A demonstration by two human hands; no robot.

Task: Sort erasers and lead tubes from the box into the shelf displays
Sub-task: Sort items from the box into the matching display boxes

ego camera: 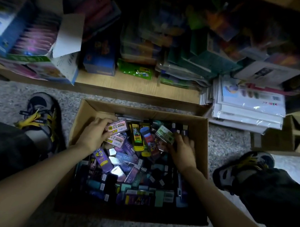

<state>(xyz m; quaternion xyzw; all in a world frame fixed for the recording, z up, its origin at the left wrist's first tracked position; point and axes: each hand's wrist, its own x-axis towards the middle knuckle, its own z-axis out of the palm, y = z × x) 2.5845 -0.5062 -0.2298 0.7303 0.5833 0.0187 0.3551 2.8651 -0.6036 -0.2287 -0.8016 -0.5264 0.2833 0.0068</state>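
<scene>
While both arms are reaching down into the cardboard box (201, 137), which is sitting on the speckled floor (8, 94) just in front of a low wooden shelf (130, 85), I am watching the left hand (93, 133) curling its fingers round two pink packs (117, 126) at the far left of the heap. The right hand (182, 150) is gripping a green pack (164, 132) at the far right, tilted above the pile. The dim light is blurring the labels, so these are possibly lead cases.

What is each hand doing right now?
Left hand: pinches a flat pink labelled pack.
Right hand: seems to grip a flat pale-green pack by its edge.
</scene>
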